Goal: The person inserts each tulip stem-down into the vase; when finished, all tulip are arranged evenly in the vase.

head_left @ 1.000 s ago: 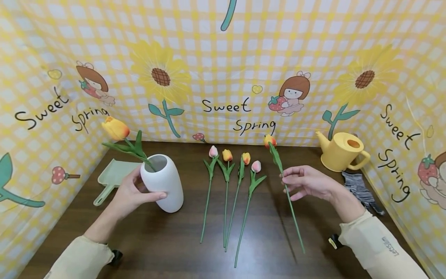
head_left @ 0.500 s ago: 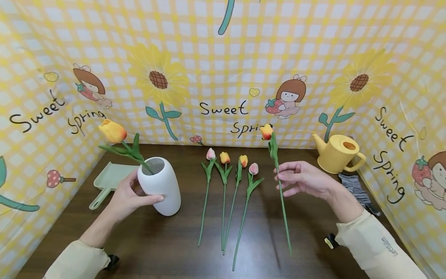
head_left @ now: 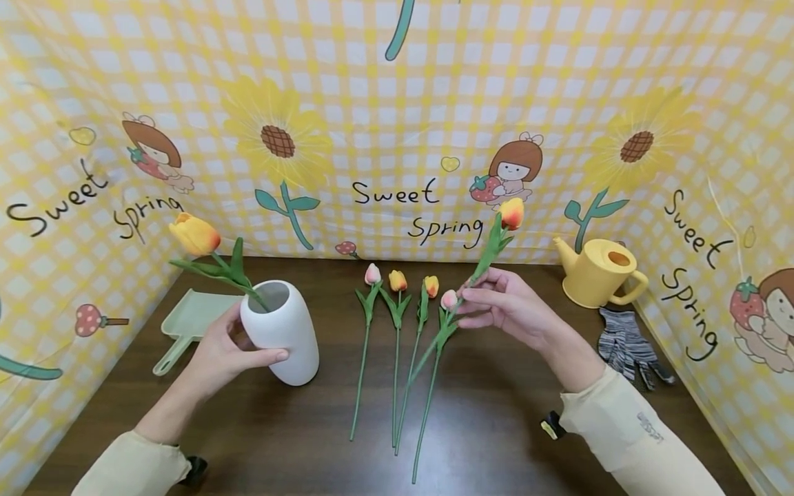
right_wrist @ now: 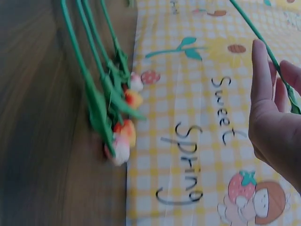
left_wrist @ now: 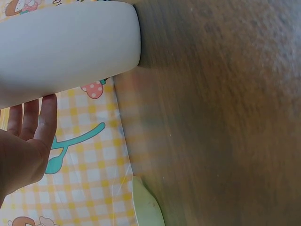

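My left hand grips a white vase by its side, thumb across the front. The vase leans to the left in the head view, and an orange-yellow tulip stands in its mouth. In the left wrist view, fingers reach under the vase wall. Another orange-yellow tulip is pinched at its stem by my right hand, bloom up to the right, stem slanting down left. That stem runs between thumb and fingers in the right wrist view.
Several tulips lie in a row mid-table, among them a pink tulip and a yellow-orange tulip. A pale green dustpan lies behind my left hand. At right are a yellow watering can and a grey knit glove. Checked cloth walls surround the table.
My right hand has moved left with its tulip, now over the lying ones. The stem has swung from leaning left to leaning right at the bloom. My left hand keeps holding the vase.
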Tool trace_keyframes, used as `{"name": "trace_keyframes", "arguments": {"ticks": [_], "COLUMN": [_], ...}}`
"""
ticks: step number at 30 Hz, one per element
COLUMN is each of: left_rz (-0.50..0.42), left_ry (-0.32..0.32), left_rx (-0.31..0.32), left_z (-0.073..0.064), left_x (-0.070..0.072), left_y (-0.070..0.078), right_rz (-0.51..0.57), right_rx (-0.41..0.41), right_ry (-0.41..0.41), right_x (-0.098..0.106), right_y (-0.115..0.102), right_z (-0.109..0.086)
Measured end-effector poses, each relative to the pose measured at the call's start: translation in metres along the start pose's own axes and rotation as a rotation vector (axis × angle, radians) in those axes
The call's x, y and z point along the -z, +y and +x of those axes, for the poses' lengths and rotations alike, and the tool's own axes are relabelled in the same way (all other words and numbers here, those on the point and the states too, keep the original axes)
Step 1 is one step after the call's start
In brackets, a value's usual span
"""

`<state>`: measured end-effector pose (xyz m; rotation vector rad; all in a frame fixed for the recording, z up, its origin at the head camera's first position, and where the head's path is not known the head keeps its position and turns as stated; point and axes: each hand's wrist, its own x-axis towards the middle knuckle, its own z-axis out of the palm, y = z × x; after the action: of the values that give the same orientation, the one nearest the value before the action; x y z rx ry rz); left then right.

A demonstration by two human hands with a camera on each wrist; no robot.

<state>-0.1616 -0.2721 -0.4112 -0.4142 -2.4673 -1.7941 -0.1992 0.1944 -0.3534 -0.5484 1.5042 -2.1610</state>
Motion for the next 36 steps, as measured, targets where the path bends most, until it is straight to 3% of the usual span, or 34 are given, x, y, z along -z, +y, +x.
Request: {"name": "trace_keyframes", "arguments": {"ticks": [8,15,23,36], "left_rz": [-0.025,0.007,0.008,0.007], "left_ry": [0.007,0.017,0.016,0.005], "left_rx": [0.002,0.014,0.011,0.023], "left_z": [0.000,0.002,0.001,0.000], "left_x": [-0.001,0.000,0.001,0.001], "left_y": [0.003,0.006,0.002,-0.001], "right_rz": [0.084,0.101,0.146,0.020], "right_rx": [0.187,0.281,0.385,0.466], "right_ry": [0.058,0.139,0.108,0.110], "right_x": [-0.038,-0.066,-0.096,-0.119], "right_y": [-0.003,-0.015,-0.023,-0.024], "right_z": [0.022,0.039,0.060,0.083]}}
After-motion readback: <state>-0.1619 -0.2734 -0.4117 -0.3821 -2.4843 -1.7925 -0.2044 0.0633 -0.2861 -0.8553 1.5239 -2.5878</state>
